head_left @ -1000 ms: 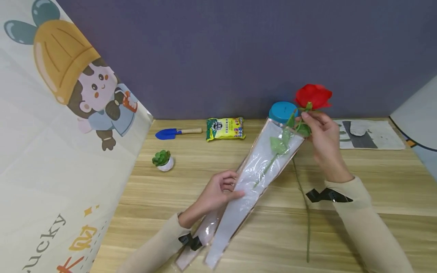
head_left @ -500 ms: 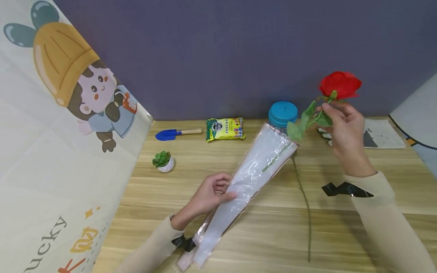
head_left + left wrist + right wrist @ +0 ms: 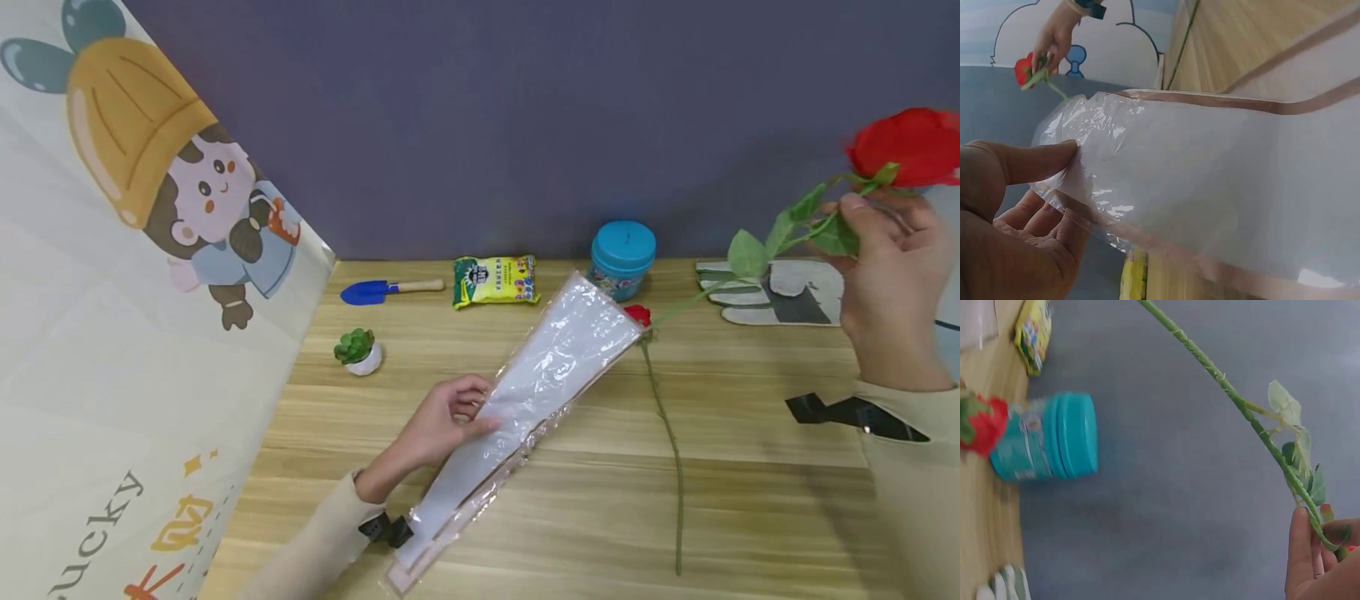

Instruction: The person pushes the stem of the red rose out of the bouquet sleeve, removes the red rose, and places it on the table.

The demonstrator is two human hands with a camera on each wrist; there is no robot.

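The right hand (image 3: 892, 275) was raised at about two o'clock above the light wooden worktop (image 3: 750, 500), its fingers (image 3: 1302, 550) pinching the green stem of a red artificial rose (image 3: 903, 146) just under the bloom, so that the stem slanted down toward nine o'clock, its leaves hanging free in the air. The long tapered clear-plastic flower sleeve with a white paper lining (image 3: 525, 392) lay flat near the middle of the worktop, its wide mouth pointing toward one o'clock and its narrow tip toward seven o'clock; nothing could be seen inside it. The left hand (image 3: 438, 421) held the sleeve at its nine o'clock edge, thumb on top and the other fingers (image 3: 1041, 215) curled beneath the film. A second red rose (image 3: 639, 315) lay on the worktop just beside the sleeve's mouth, its thin green stem running down toward six o'clock. At twelve o'clock, near the grey-blue wall, stood a teal lidded tub (image 3: 621, 258), its contents hidden, with a yellow printed packet (image 3: 495, 281) and a small blue trowel with a wooden handle (image 3: 386, 289) to its nine o'clock side. A white-and-grey work glove (image 3: 780, 293) lay toward two o'clock, and a small green succulent in a white pot (image 3: 358, 352) sat at ten o'clock.
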